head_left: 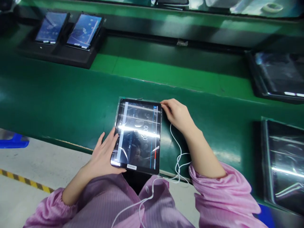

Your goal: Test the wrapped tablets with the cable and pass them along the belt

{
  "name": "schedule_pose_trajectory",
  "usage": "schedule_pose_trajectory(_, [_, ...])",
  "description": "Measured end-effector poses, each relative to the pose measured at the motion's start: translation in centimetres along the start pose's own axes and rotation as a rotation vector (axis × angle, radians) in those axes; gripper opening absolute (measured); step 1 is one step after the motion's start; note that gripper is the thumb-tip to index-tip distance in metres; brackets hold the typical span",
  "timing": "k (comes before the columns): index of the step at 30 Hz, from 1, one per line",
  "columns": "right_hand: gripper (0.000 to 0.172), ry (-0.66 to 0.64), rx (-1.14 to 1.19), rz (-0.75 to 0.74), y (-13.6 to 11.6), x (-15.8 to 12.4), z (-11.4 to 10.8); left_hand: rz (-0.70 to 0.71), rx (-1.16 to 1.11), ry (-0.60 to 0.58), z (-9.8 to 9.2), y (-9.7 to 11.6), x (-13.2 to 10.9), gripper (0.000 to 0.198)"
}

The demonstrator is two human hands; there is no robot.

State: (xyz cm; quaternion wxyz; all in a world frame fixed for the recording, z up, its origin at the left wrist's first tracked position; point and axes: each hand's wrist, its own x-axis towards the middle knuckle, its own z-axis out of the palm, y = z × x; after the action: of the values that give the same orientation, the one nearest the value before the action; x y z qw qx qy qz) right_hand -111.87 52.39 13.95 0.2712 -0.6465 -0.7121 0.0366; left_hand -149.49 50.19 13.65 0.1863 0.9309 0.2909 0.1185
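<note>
A tablet (139, 136) with a lit screen showing 00:00 lies near the front edge of the green workbench, its lower edge close to my body. My left hand (103, 154) holds it by the left side, fingers along the edge and thumb by the bottom corner. At the upper right corner, my right hand (177, 114) pinches with thumb and forefinger against the tablet's side. A thin white cable (178, 158) runs up beneath that hand; its end is hidden by the fingers. The cable's other strands hang over the bench edge across my pink sleeve-and-shirt front.
Two lit tablets (84, 31) rest on a black stand (89, 60) at the back left. Dark tablets in stacks (285, 171) occupy the right side, with another stack (280, 76) behind. A shelf (213, 15) runs along the back. A blue stool part (15, 142) stands at lower left.
</note>
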Motion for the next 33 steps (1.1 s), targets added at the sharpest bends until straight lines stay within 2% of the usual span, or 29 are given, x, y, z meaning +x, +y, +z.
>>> schedule_pose_trajectory(4, [0.027,-0.054,-0.048,0.018,0.3,-0.4,0.1,0.015,0.030,0.023,0.5,-0.3,-0.1,0.134])
schedule_pose_trajectory(7, [0.035,-0.095,-0.108,-0.017,0.8,-0.5,0.6,0.002,0.039,0.015,1.0,-0.3,-0.3,0.136])
schedule_pose_trajectory(11, [0.045,-0.082,-0.163,-0.132,1.5,-0.4,1.0,-0.012,0.046,0.027,1.8,-0.1,-0.5,0.142])
schedule_pose_trajectory(16, [0.047,-0.055,-0.213,-0.287,2.5,0.0,0.8,-0.019,0.045,0.018,2.7,-0.4,-0.8,0.154])
schedule_pose_trajectory(21, [0.048,-0.013,-0.312,-0.422,4.1,0.3,1.3,-0.034,0.016,-0.036,3.9,-1.4,-1.2,0.152])
schedule_pose_trajectory(26, [0.047,-0.010,-0.185,-0.431,5.2,0.8,1.7,-0.036,-0.022,-0.017,4.4,-1.8,-1.3,0.150])
schedule_pose_trajectory(29, [0.048,-0.042,-0.094,-0.386,5.1,1.0,1.4,-0.043,-0.030,0.003,4.4,-1.8,-1.2,0.150])
schedule_pose_trajectory(33, [0.040,-0.071,0.059,-0.324,5.5,0.8,1.0,-0.081,-0.085,-0.018,4.4,-1.5,-1.1,0.147])
